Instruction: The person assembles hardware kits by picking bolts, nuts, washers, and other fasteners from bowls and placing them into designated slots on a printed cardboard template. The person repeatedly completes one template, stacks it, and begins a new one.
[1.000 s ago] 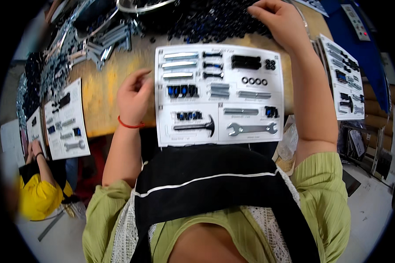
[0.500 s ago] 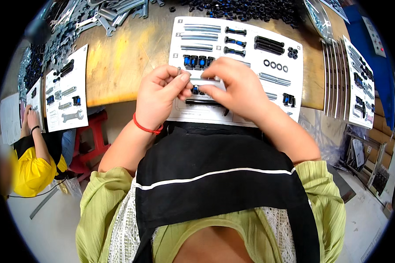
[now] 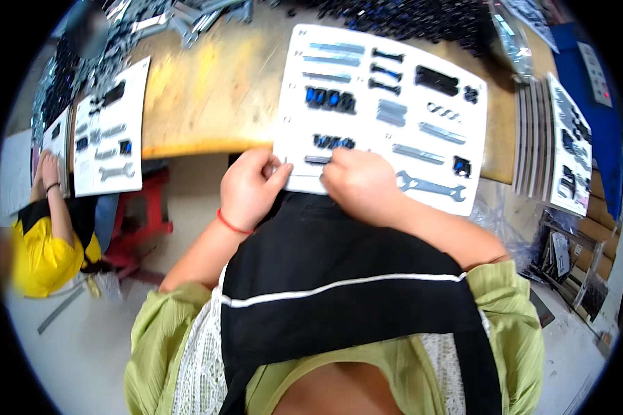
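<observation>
A white card [image 3: 387, 162] carries rows of metal rods, black bolts with blue patches, black rings and a flat open-end wrench [image 3: 432, 187] near its lower right. At the card's lower left edge, my left hand [image 3: 250, 190] has its thumb and fingers pressed together; what they hold, if anything, is hidden. My right hand [image 3: 358, 183] is closed over the lower middle of the card, beside a short dark rod [image 3: 317, 160] and below a row of blue-patched black bolts [image 3: 333, 142]. Its fingertips are covered, so its contents do not show. The picture is smeared by motion.
Piles of wrenches [image 3: 180, 24] and black fasteners [image 3: 401, 17] line the table's far side. Stacked cards [image 3: 533, 138] stand at the right. Another filled card [image 3: 111, 135] lies at the left, near a co-worker in a yellow top [image 3: 45, 256]. A red stool [image 3: 142, 221] stands below the table.
Both hands have come down toward me and apart, away from the card's middle. The small metal piece in my left fingers no longer shows. The wrench, covered before, is visible.
</observation>
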Demonstrator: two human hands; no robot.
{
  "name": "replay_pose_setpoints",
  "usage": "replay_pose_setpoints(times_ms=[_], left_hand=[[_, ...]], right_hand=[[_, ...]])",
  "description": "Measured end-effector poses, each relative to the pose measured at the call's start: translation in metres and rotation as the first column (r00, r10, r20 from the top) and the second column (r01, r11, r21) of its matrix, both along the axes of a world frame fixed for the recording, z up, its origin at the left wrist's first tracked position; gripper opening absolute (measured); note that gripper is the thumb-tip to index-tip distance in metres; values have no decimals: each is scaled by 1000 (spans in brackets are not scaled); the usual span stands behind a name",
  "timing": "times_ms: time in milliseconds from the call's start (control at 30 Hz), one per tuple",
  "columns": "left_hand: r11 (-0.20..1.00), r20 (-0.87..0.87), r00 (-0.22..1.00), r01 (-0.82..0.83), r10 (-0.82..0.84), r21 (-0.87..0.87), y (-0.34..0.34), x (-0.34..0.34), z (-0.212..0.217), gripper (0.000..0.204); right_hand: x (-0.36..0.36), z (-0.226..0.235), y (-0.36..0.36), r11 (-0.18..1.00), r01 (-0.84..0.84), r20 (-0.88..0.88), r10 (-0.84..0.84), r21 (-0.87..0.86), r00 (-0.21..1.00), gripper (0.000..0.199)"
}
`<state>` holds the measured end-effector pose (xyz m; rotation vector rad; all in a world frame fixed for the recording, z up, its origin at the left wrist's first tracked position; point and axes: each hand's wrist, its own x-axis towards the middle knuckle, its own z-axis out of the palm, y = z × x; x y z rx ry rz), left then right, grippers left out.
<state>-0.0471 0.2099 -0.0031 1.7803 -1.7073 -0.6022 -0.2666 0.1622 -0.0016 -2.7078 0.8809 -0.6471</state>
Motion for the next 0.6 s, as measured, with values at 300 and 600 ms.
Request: replay_pose_setpoints(times_ms=[300, 600], left_hand=[[994, -250, 965, -95, 79, -53, -15, 17, -11, 16], [930, 3, 984, -168, 179, -328, -76, 37, -23, 15]], right_hand=[[-36, 27, -34, 957, 209, 224, -253, 203, 941, 20], [-216, 31, -199, 422, -71, 388, -878, 904, -280, 42]])
